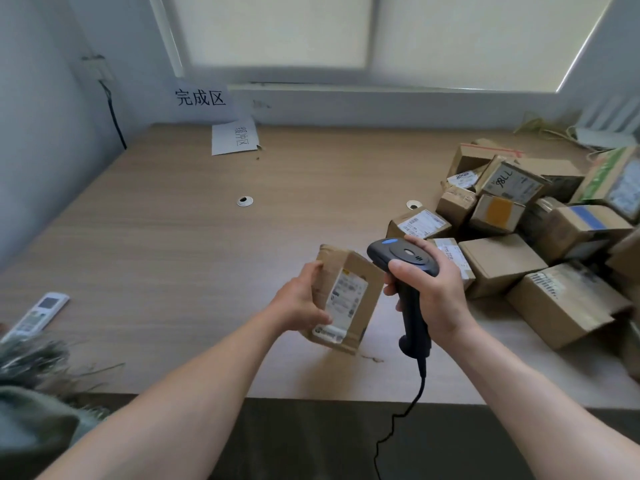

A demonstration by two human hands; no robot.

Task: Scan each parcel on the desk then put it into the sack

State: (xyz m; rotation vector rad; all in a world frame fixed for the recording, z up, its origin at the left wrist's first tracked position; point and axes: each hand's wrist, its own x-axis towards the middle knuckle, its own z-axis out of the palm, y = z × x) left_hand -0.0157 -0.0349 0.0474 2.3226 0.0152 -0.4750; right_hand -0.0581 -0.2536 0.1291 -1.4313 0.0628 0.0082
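My left hand (pixel 301 303) grips the parcel (pixel 346 299) by its left edge, label up, over the desk (pixel 173 237) near its front edge. My right hand (pixel 433 292) wraps the scanner (pixel 403 259), head beside the parcel's top corner. Open desktop lies left (remote (pixel 38 315) at that edge); boxes (pixel 519 237) crowd the right.

White remote control (pixel 36 315) lies well left of the left hand (pixel 301 303). Round grommet (pixel 245 201) sits beyond the left hand, second grommet (pixel 414 204) beyond the right hand (pixel 429 296). Wall sign (pixel 201 97), with a loose paper sheet (pixel 235 136) just below it, far beyond the left hand.
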